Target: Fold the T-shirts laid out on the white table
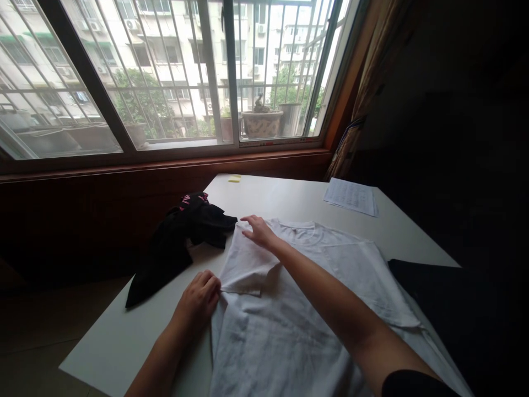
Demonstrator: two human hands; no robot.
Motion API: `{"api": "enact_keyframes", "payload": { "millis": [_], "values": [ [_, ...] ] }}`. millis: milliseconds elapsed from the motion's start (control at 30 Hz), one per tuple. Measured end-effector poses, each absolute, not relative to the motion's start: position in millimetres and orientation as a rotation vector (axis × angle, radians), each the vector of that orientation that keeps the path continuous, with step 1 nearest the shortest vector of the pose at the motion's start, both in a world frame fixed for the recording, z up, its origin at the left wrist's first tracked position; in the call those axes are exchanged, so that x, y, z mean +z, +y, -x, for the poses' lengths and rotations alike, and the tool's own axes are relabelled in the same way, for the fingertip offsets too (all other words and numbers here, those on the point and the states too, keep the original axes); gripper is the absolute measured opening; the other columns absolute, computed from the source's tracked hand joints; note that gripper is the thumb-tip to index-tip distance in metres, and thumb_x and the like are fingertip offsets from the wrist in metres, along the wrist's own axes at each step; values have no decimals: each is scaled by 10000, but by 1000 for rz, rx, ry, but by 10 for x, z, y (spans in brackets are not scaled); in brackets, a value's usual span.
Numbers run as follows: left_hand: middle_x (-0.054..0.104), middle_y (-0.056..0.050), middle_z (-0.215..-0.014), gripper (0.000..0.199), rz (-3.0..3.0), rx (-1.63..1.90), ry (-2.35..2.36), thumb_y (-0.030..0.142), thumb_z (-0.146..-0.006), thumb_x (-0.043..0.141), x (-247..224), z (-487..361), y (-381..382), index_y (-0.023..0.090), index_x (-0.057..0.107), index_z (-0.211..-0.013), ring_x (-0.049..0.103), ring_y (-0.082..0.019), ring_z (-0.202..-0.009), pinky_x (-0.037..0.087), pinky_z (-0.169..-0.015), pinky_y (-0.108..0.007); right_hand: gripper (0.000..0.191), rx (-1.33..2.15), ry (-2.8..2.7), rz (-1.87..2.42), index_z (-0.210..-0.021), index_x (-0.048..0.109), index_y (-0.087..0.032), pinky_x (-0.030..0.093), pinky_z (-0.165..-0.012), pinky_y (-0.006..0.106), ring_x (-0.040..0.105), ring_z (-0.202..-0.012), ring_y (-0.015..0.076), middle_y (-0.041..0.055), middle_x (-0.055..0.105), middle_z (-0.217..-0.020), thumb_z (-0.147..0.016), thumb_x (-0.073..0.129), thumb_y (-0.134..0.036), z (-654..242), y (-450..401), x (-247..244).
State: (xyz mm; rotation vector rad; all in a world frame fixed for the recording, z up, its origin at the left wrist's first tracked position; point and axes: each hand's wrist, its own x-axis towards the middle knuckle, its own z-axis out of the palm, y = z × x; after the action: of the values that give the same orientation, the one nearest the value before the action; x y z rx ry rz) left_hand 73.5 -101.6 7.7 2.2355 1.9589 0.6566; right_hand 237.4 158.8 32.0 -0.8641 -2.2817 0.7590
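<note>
A white T-shirt (289, 331) lies spread over the near part of the white table, its collar at the far side. My left hand (202, 295) is closed at the shirt's left edge, fingers curled on the lower corner of the left sleeve (248, 270). My right hand (258, 230) reaches across the shirt to the upper left shoulder; its thumb and fingers are apart, and nothing shows between them. Left of the shirt, a crumpled black garment (177, 237) with pink lettering hangs partly over the table's edge.
The white table (281, 193) stands below a barred window. A yellow slip (234, 178) lies at its far left, printed papers (351, 196) at its far right. A dark flat item (430, 286) is right of the shirt. A curtain (355, 121) hangs beside the window.
</note>
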Motion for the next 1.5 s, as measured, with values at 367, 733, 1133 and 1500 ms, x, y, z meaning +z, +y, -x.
{"api": "enact_keyframes", "payload": {
  "millis": [367,733,1133,1500],
  "values": [
    [594,-58,-953,163,-2206,720,1968,115,-853,516,92,-733,-1011,227,613,-921,570,-235,-912,475,-813,-350,163,77,-2843,165,-893,668,-206,459,-737,332,566,-862,215,69,653,-934,-915,653,-367,-3267,283,463],
    [596,-62,-977,158,-2204,743,1960,122,-850,520,89,-713,-1032,225,616,-923,594,-228,-913,502,-808,-337,28,2,-2941,494,-879,646,-170,426,-679,310,580,-819,209,81,667,-911,-884,619,-167,-3172,12,433],
    [593,-53,-957,172,-2275,664,2021,104,-822,512,132,-758,-1052,227,598,-907,590,-233,-904,485,-795,-331,81,315,-2947,374,-884,720,-189,459,-732,287,628,-821,191,56,702,-870,-864,662,-241,-3264,-46,433],
    [585,-52,-947,154,-2327,502,2125,91,-823,513,174,-835,-1053,235,557,-861,565,-231,-894,454,-808,-338,379,464,-2589,667,-1348,633,-150,401,-1136,364,553,-1310,226,137,628,-1393,-996,518,-229,-2670,577,242]
  ]
}}
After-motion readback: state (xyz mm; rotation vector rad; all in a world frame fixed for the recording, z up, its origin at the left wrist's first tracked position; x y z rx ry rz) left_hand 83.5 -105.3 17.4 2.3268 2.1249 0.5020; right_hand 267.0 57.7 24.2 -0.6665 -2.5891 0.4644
